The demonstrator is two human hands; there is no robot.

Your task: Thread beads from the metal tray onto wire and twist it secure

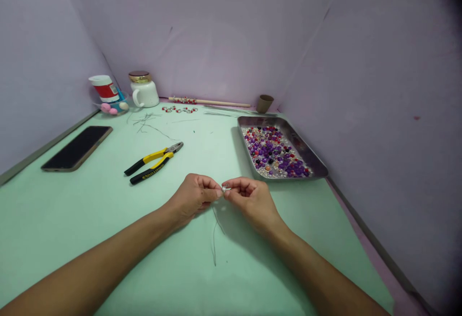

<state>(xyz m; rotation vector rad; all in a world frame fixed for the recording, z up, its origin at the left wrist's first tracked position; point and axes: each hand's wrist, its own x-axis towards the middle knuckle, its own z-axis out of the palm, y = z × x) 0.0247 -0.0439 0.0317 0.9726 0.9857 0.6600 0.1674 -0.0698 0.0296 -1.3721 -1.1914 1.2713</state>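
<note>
My left hand (197, 194) and my right hand (250, 199) meet over the near middle of the table, fingertips almost touching. Between them is a small white bead (225, 189) with a bit of wire. Both hands are closed in a pinch, thumb against fingers. A thin wire (215, 239) hangs below the left hand's fingers, its two ends spreading downward. The fingertips partly hide the bead, so how the wire runs through it cannot be made out. Yellow and black pliers (155, 162) lie on the table, up and left of my left hand.
A metal tray (321, 166) of mixed beads stands at right. A phone (79, 147) lies at left. Along the back are a clear bowl (124, 99), a white jar (146, 93), loose wires (144, 122), a beaded strand (179, 110), a wooden stick (220, 103) and a brown cup (265, 104).
</note>
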